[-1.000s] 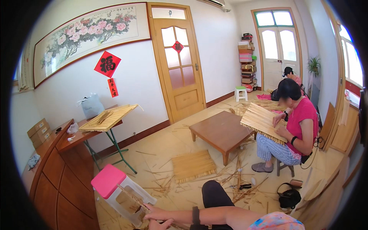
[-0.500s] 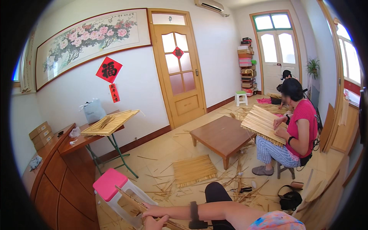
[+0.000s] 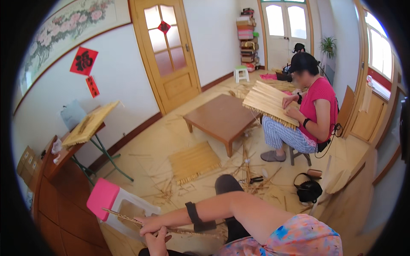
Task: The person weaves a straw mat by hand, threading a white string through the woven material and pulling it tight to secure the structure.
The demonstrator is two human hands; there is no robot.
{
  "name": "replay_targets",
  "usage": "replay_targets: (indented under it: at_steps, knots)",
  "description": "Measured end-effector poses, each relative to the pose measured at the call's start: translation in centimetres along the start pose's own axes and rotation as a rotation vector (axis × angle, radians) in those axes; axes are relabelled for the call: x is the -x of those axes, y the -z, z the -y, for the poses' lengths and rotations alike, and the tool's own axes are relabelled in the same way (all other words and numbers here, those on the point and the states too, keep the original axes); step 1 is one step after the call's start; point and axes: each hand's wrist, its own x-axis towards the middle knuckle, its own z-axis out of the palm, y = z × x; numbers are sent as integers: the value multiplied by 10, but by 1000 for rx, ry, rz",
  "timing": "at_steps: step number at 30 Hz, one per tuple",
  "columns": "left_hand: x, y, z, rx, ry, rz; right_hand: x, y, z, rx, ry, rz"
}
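A straw mat [image 3: 124, 216] of stalks slants across in front of me, seen almost edge-on, its far end over the pink stool [image 3: 103, 199]. My right hand [image 3: 149, 223], on an arm reaching across from the right with a black wrist strap [image 3: 195, 217], is closed on its edge. Just below, my left hand [image 3: 157, 242] comes up from the lower edge and grips the same edge beside the right hand. The two hands touch or overlap, and some fingertips are hidden. Much of the mat's face cannot be seen.
Another mat [image 3: 194, 161] lies on the floor among scattered stalks and black-handled pliers [image 3: 256, 179]. Beyond is a low wooden table [image 3: 222, 117]. A seated person [image 3: 314, 109] holds a mat [image 3: 269, 102]. A further mat [image 3: 89, 123] rests on the left desk. A black bag [image 3: 308, 190] lies right.
My view has swung right and down, so the room appears shifted left and upward. The mat in my hands now shows a thinner edge. Both hands keep hold of it.
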Motion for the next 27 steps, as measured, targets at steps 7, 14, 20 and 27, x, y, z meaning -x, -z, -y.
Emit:
replay_targets:
  at_steps: [7,14,20,27]
  knots:
    - [32,-34,-39,266,49,-10,27,22,3,213,118,164]
    - [56,-42,-70,8,-56,182,86,39,86,77,-125,143]
    - [70,-67,-106,96,-229,238,139,62,142,274,-103,29]
    - [94,-73,-143,79,-423,288,176,50,210,406,20,-130]
